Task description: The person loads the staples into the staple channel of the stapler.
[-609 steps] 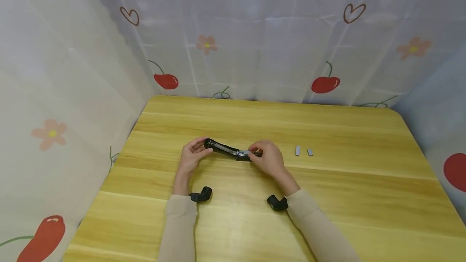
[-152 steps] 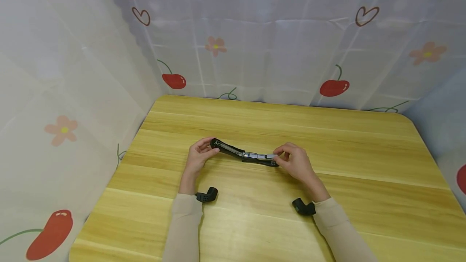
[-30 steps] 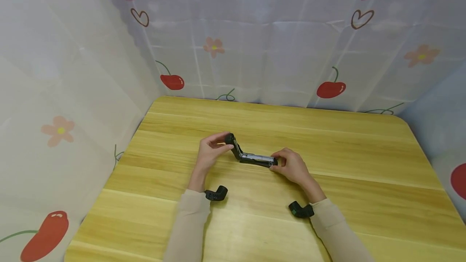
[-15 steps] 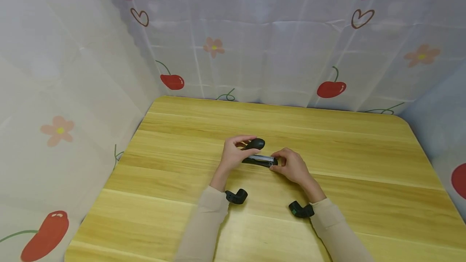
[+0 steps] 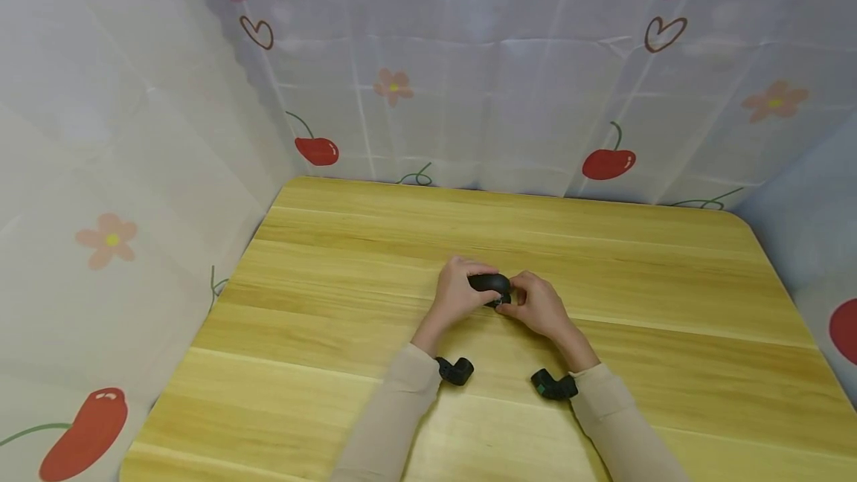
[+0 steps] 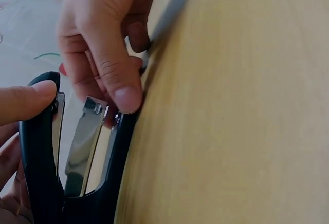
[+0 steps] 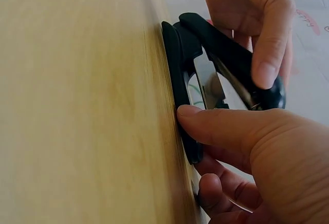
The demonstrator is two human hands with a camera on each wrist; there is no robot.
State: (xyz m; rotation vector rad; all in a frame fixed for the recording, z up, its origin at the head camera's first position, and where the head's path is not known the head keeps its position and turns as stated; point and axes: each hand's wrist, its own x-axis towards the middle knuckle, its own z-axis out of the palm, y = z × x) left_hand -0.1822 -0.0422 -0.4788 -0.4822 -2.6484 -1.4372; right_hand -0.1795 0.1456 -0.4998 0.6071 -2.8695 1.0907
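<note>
A black stapler (image 5: 491,283) stands on the wooden table between the two hands. My left hand (image 5: 458,293) grips the upper arm of the stapler, its thumb pressed on the end in the left wrist view. That upper arm (image 7: 226,49) is partly folded over, with a gap between it and the magazine in both wrist views. The shiny metal magazine (image 6: 84,149) sits between the upper arm and the base. With thumb and fingers, my right hand (image 5: 539,306) pinches the free end of the stapler base (image 7: 177,77). Whether staples lie inside the magazine cannot be seen.
The wooden table (image 5: 321,296) has rounded far corners. Behind it hangs a pale printed curtain (image 5: 469,95), with more sheeting at both sides. Black wrist cameras (image 5: 457,371) are worn at both cuffs.
My left hand has swung the stapler's upper arm rightward over the magazine; the right hand stays at the base. Two grey strips on the table at the right, seen 20 seconds ago, are gone.
</note>
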